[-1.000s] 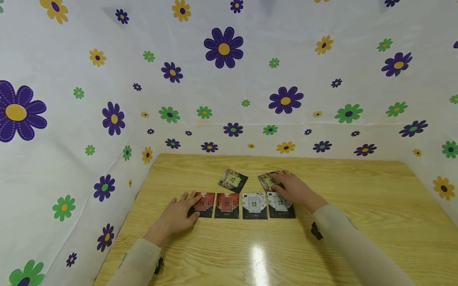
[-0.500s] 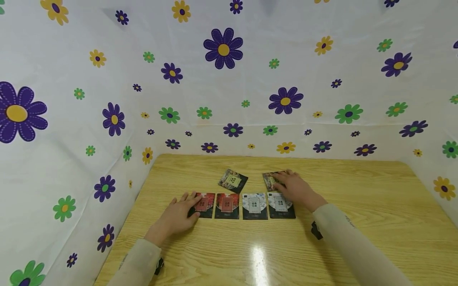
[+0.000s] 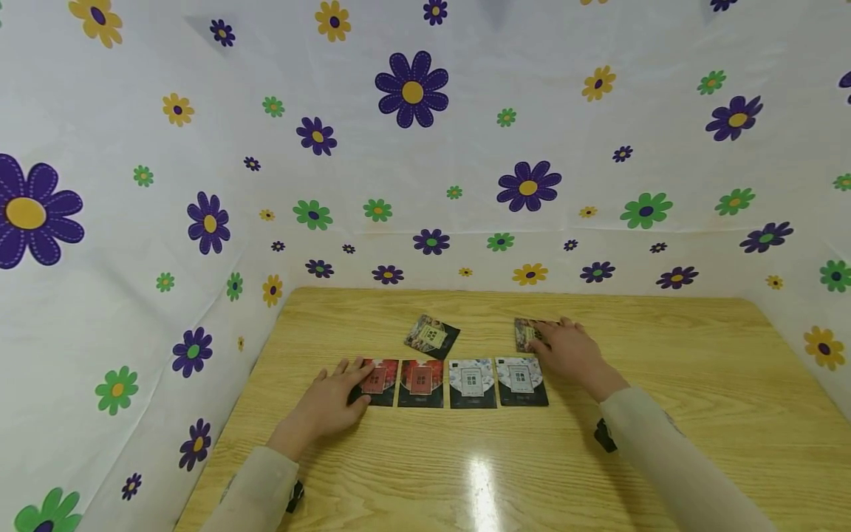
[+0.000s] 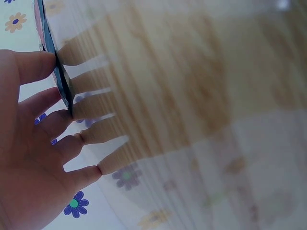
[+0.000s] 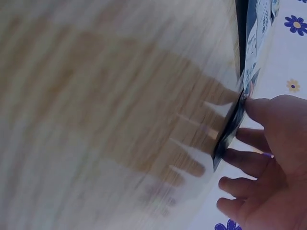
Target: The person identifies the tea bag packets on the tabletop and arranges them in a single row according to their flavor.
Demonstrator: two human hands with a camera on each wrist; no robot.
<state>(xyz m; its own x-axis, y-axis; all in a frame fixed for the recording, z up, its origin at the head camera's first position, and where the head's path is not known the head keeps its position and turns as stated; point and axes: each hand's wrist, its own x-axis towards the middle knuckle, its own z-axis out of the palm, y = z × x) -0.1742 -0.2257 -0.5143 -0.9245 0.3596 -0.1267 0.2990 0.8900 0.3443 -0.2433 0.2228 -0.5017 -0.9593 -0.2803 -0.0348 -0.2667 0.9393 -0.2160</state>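
Note:
In the head view, several flat sachets lie in a row on the table. My left hand rests with spread fingers on the leftmost red sachet, covering its left part. Beside it come a second red sachet and two white-and-black sachets, one mid-row and one at the right end. Behind the row, my right hand presses its fingers on a dark patterned sachet, partly hidden under them. Another dark patterned sachet lies tilted farther left. The left wrist view shows my thumb touching the red sachet's edge.
The wooden table carries a bright light reflection near its front. A white flowered cloth hangs behind it and along both sides. Dark straps show at both wrists.
My right hand has slid the dark patterned sachet to the right along the table and turned it straighter. The left hand and the front row stay in place.

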